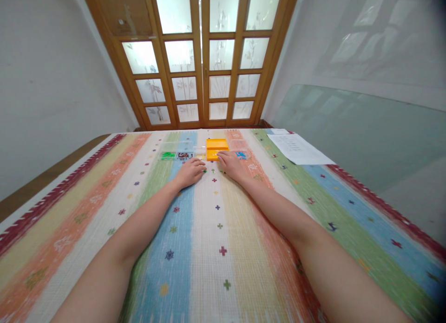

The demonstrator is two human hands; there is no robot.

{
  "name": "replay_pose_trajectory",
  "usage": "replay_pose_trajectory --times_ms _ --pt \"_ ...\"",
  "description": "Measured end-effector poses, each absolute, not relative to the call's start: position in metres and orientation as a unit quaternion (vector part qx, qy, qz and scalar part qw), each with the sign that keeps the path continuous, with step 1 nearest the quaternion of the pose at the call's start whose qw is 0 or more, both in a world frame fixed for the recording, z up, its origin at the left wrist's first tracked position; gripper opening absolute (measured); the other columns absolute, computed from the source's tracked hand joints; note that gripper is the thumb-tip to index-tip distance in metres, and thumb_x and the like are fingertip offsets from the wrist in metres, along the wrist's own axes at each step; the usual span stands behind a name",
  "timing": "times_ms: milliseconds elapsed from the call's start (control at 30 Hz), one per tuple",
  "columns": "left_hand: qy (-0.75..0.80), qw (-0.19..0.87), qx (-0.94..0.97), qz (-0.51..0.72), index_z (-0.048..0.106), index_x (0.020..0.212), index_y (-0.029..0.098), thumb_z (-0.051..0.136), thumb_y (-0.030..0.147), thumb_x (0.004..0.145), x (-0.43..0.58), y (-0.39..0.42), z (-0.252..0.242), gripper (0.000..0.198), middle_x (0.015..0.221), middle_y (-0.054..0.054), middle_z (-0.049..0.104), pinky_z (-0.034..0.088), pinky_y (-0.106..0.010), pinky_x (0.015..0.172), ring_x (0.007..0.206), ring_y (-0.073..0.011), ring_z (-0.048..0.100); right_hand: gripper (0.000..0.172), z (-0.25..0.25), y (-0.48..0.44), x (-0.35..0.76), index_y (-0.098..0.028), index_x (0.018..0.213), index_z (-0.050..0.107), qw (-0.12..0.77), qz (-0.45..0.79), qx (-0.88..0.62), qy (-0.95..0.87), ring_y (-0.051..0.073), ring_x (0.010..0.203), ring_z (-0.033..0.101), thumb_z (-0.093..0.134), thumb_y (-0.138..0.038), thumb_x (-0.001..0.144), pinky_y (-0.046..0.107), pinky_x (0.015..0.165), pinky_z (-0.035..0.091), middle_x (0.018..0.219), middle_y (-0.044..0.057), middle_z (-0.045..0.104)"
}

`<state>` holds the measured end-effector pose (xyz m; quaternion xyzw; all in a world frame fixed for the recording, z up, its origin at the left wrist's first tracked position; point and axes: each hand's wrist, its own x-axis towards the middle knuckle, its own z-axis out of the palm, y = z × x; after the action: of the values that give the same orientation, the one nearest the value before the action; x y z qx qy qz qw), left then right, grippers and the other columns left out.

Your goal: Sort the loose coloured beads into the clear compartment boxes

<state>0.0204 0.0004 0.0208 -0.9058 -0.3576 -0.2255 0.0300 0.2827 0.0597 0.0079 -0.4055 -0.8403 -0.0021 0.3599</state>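
Both my hands are at the far middle of the table, in front of a row of small boxes. My left hand rests on the cloth, its fingers bent and close together; a tiny green piece shows at its fingertips. My right hand has curled fingers at the front of an orange box whose lid stands up. What its fingertips hold, if anything, is too small to see. Beside the hands, clear boxes contain small green pieces, dark brown pieces and blue pieces.
A striped, patterned tablecloth covers the table. Printed paper lies at the far right. Behind the table stand wooden doors with glass panes. White walls rise on both sides, with a pale glass panel at the right.
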Motion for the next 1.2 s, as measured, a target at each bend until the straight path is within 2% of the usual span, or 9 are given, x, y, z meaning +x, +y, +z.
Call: replay_pose_trajectory --times_ms 200,300,467,900,1000,1133,1200 --pt "-0.359 0.020 -0.905 -0.227 0.074 0.126 0.023 0.058 0.023 0.099 0.022 0.000 0.021 0.032 0.129 -0.009 0.072 0.043 -0.047 0.116 0.126 -0.0263 0.059 0.035 -0.001 0.070 0.291 -0.019 0.133 0.072 0.371 0.000 -0.444 -0.816 0.028 0.128 0.063 0.055 -0.024 0.103 0.046 0.114 0.048 0.141 0.014 0.067" --pt "-0.365 0.015 -0.904 -0.220 0.076 0.121 0.022 0.058 0.024 0.099 0.025 -0.002 0.022 0.029 0.128 -0.009 0.072 0.043 -0.046 0.116 0.126 -0.0264 0.058 0.036 -0.007 0.071 0.290 -0.021 0.136 0.070 0.360 -0.009 -0.439 -0.823 0.029 0.134 0.059 0.057 -0.027 0.103 0.048 0.115 0.047 0.148 0.013 0.061" --pt "-0.386 0.024 -0.899 -0.204 0.078 0.114 0.021 0.058 0.026 0.099 0.034 -0.007 0.022 0.025 0.120 -0.009 0.075 0.043 -0.046 0.114 0.121 -0.0274 0.059 0.031 -0.012 0.072 0.287 -0.019 0.128 0.074 0.349 -0.013 -0.430 -0.833 0.030 0.132 0.059 0.059 -0.029 0.103 0.048 0.114 0.047 0.146 0.015 0.062" --pt "-0.420 -0.017 -0.876 -0.237 0.078 0.100 0.022 0.061 0.019 0.094 0.035 -0.003 0.015 0.018 0.107 -0.007 0.077 0.045 -0.044 0.108 0.112 -0.0260 0.061 0.030 -0.011 0.068 0.286 -0.020 0.127 0.074 0.340 0.007 -0.438 -0.832 0.029 0.131 0.058 0.059 -0.032 0.104 0.047 0.114 0.046 0.142 0.014 0.064" --pt "-0.451 -0.029 -0.855 -0.255 0.076 0.100 0.021 0.061 0.022 0.094 0.034 -0.005 0.018 0.017 0.105 -0.008 0.076 0.048 -0.042 0.102 0.107 -0.0260 0.063 0.029 -0.007 0.064 0.285 -0.020 0.126 0.075 0.336 0.013 -0.437 -0.834 0.029 0.130 0.059 0.059 -0.030 0.103 0.047 0.114 0.046 0.142 0.015 0.063" --pt "-0.510 -0.073 -0.808 -0.285 0.073 0.101 0.022 0.061 0.026 0.094 0.025 -0.001 0.021 0.015 0.096 -0.006 0.076 0.050 -0.036 0.085 0.087 -0.0227 0.066 0.028 -0.001 0.058 0.284 -0.020 0.125 0.075 0.331 0.020 -0.434 -0.838 0.028 0.130 0.059 0.058 -0.029 0.104 0.046 0.114 0.046 0.143 0.014 0.063" --pt "-0.529 -0.099 -0.784 -0.310 0.072 0.101 0.022 0.061 0.026 0.092 0.015 0.005 0.020 0.014 0.094 -0.004 0.076 0.050 -0.034 0.081 0.084 -0.0213 0.066 0.028 0.001 0.056 0.284 -0.020 0.125 0.074 0.330 0.025 -0.429 -0.840 0.028 0.130 0.059 0.057 -0.029 0.104 0.045 0.113 0.046 0.142 0.014 0.063"
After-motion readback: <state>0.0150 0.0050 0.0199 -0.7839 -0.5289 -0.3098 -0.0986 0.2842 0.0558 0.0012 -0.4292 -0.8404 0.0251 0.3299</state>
